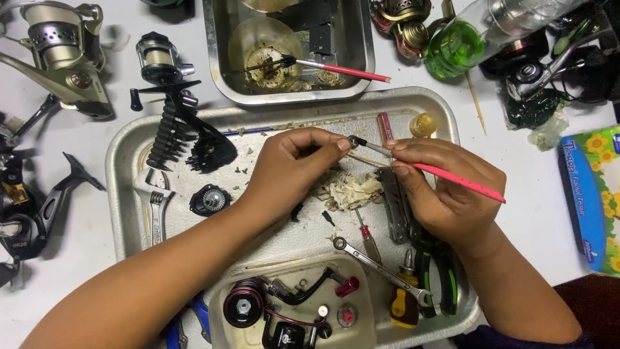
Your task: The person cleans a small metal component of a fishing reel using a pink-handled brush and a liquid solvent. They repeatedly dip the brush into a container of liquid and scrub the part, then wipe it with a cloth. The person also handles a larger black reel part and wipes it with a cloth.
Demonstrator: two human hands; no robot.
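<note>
Small part [353, 140] between left hand [294, 165] fingertips

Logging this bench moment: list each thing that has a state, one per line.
left hand: pinching a small metal part
right hand: holding a pink brush, tip at the part
red brush: resting across the small tray
green bottle: lying on its side
adjustable wrench: lying flat

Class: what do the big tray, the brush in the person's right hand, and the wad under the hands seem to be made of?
Tray: dull silvery metal, probably aluminium, with a matt sheen.
Brush: glossy pink handle, painted wood or plastic; shiny metal ferrule.
Wad: crumpled, stained paper or cloth, judging by its soft creases.
</note>
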